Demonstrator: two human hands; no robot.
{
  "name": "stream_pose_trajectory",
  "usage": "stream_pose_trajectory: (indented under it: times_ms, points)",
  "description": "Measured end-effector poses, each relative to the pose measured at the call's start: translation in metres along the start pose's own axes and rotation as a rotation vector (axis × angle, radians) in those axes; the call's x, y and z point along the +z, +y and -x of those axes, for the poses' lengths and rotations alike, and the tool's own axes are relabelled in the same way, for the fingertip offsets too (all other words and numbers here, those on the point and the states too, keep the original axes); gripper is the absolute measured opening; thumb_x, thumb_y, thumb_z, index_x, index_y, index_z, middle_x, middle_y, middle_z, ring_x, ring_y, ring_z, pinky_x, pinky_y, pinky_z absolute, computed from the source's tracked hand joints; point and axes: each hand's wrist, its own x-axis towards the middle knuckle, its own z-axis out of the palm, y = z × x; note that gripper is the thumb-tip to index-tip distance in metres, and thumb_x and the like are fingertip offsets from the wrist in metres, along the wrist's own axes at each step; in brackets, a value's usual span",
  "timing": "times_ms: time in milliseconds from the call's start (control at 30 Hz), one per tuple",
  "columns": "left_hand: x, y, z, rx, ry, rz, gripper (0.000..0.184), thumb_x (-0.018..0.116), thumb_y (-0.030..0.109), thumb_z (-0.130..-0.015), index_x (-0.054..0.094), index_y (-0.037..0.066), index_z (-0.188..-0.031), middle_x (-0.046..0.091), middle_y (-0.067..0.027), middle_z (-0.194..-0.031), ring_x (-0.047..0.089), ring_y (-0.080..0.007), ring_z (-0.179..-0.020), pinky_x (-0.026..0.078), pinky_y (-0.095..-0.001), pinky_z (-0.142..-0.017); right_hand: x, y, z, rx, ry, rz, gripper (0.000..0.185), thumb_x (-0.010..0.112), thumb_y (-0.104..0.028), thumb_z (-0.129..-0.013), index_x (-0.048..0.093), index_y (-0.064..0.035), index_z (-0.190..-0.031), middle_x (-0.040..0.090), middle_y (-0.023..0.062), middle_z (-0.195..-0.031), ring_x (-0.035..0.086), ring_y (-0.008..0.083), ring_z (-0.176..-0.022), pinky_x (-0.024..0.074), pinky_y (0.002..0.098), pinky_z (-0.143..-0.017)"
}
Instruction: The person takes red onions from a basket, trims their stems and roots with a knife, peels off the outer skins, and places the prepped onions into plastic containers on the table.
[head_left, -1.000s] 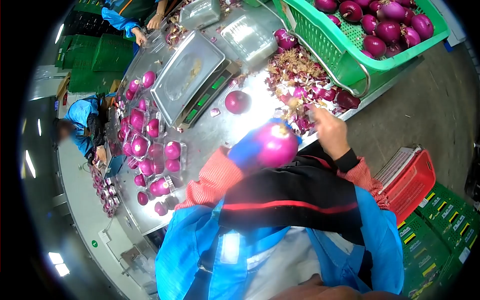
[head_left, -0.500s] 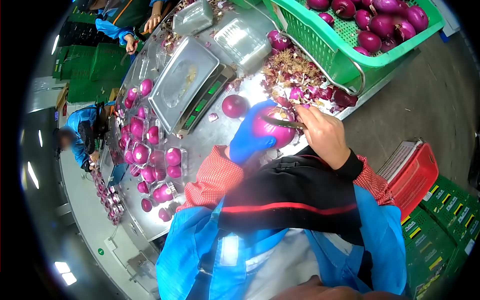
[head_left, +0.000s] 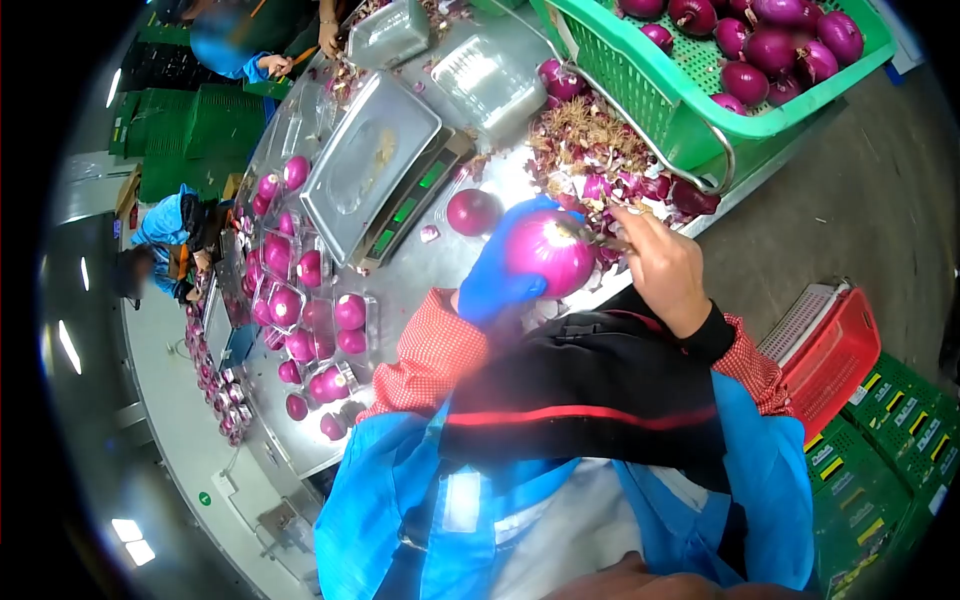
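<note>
My left hand [head_left: 503, 276], in a blue glove, is wrapped round a large red onion [head_left: 552, 255] above the near edge of the metal table. My right hand [head_left: 662, 268] is bare and closed on a small knife [head_left: 600, 238], whose blade lies at the onion's pale end; most of its handle is hidden in my fingers. Beyond the hands spreads a heap of onion peelings and root trimmings [head_left: 590, 150]. Another red onion [head_left: 473, 212] rests on the table left of my gloved hand.
A scale [head_left: 375, 170] with a metal pan stands ahead, beside stacked clear plastic trays [head_left: 488, 85]. Several packed onions [head_left: 285, 305] lie at left. A green basket [head_left: 690, 110] of onions sits at upper right, a red basket [head_left: 835, 365] lower right. Co-workers [head_left: 165, 225] stand across the room.
The knife blade, earlier lying across the face of the onion, has moved right to its pale end. My right hand has shifted slightly right; my left hand keeps its hold.
</note>
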Motion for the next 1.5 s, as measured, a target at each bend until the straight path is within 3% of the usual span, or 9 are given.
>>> stream_pose_trajectory:
  times_ms: [433,567,600,800,933,1067,1333,1467,1500]
  points:
    - [-0.021,-0.026,0.009,-0.470,-0.107,0.407,0.087,0.078,0.041,-0.071,0.038,0.001,-0.138,0.054,-0.0165,-0.128,0.057,-0.0265,-0.116,0.047,-0.0407,-0.100,0.012,0.004,-0.006,-0.182,-0.049,-0.015,0.035,0.064,-0.001,-0.072,0.064,-0.0073,-0.107,0.060,0.0064,-0.085,0.062,0.0216,-0.065,0.0494,0.0326,-0.055]
    - [-0.007,-0.006,0.013,-0.210,-0.375,0.339,0.089,0.082,0.035,-0.071,0.036,0.001,-0.139,0.050,-0.0168,-0.135,0.051,-0.0279,-0.123,0.041,-0.0438,-0.105,0.027,0.043,0.006,-0.039,0.058,-0.005,0.042,0.064,-0.002,-0.072,0.063,-0.0082,-0.113,0.065,0.0093,-0.095,0.065,0.0255,-0.069,0.0527,0.0336,-0.059]
    - [0.003,0.000,0.019,-0.203,-0.134,0.342,0.090,0.082,0.036,-0.069,0.036,0.002,-0.139,0.049,-0.0155,-0.135,0.051,-0.0279,-0.123,0.041,-0.0436,-0.106,0.021,0.034,0.009,-0.009,0.074,-0.030,0.041,0.065,-0.003,-0.073,0.063,-0.0084,-0.113,0.065,0.0094,-0.094,0.065,0.0266,-0.068,0.0527,0.0342,-0.059]
    - [-0.011,-0.011,-0.008,0.110,-0.056,-0.284,0.089,0.082,0.021,-0.068,0.033,0.004,-0.140,0.048,-0.0123,-0.132,0.050,-0.0252,-0.122,0.043,-0.0391,-0.103,0.002,-0.001,-0.002,0.022,0.038,-0.013,0.037,0.069,-0.010,-0.076,0.061,-0.0098,-0.113,0.066,0.0070,-0.094,0.065,0.0270,-0.071,0.0524,0.0351,-0.059]
    - [-0.001,-0.013,-0.005,0.024,0.042,-0.251,0.089,0.081,0.010,-0.069,0.030,0.005,-0.142,0.045,-0.0115,-0.133,0.049,-0.0234,-0.122,0.045,-0.0376,-0.100,-0.001,-0.012,-0.006,0.137,-0.040,-0.244,0.035,0.065,-0.007,-0.082,0.060,-0.0019,-0.116,0.064,0.0142,-0.095,0.064,0.0270,-0.076,0.0517,0.0334,-0.068]
    - [-0.003,-0.026,0.001,-0.207,0.168,-0.208,0.086,0.083,0.019,-0.072,0.033,0.006,-0.141,0.048,-0.0104,-0.132,0.049,-0.0213,-0.121,0.042,-0.0365,-0.102,0.003,-0.013,-0.008,0.277,-0.121,-0.552,0.040,0.069,-0.018,-0.084,0.059,-0.0028,-0.119,0.062,0.0114,-0.096,0.059,0.0191,-0.075,0.0482,0.0308,-0.072]
    - [-0.069,-0.028,0.016,0.057,0.214,-1.104,0.088,0.085,0.020,-0.069,0.036,0.005,-0.140,0.048,-0.0159,-0.134,0.049,-0.0261,-0.124,0.042,-0.0371,-0.102,0.042,0.004,0.010,0.419,-0.328,-0.603,0.040,0.065,-0.017,-0.086,0.056,0.0016,-0.120,0.061,0.0144,-0.090,0.060,0.0262,-0.079,0.0481,0.0343,-0.072]
    - [-0.121,-0.050,0.020,0.118,0.119,-1.166,0.073,0.075,0.025,-0.080,0.037,0.008,-0.141,0.048,-0.0192,-0.134,0.047,-0.0297,-0.127,0.040,-0.0380,-0.103,0.063,0.002,0.007,0.404,-0.362,-0.600,0.036,0.062,-0.018,-0.088,0.056,0.0016,-0.118,0.064,0.0188,-0.093,0.063,0.0305,-0.080,0.0485,0.0356,-0.072]
    - [-0.122,-0.054,0.025,0.229,0.195,-1.301,0.059,0.068,0.021,-0.086,0.041,0.009,-0.137,0.051,-0.0160,-0.130,0.053,-0.0258,-0.120,0.046,-0.0364,-0.096,0.058,-0.003,-0.002,0.453,-0.441,-0.611,0.034,0.061,-0.019,-0.089,0.057,0.0002,-0.117,0.065,0.0200,-0.095,0.064,0.0321,-0.080,0.0487,0.0361,-0.072]
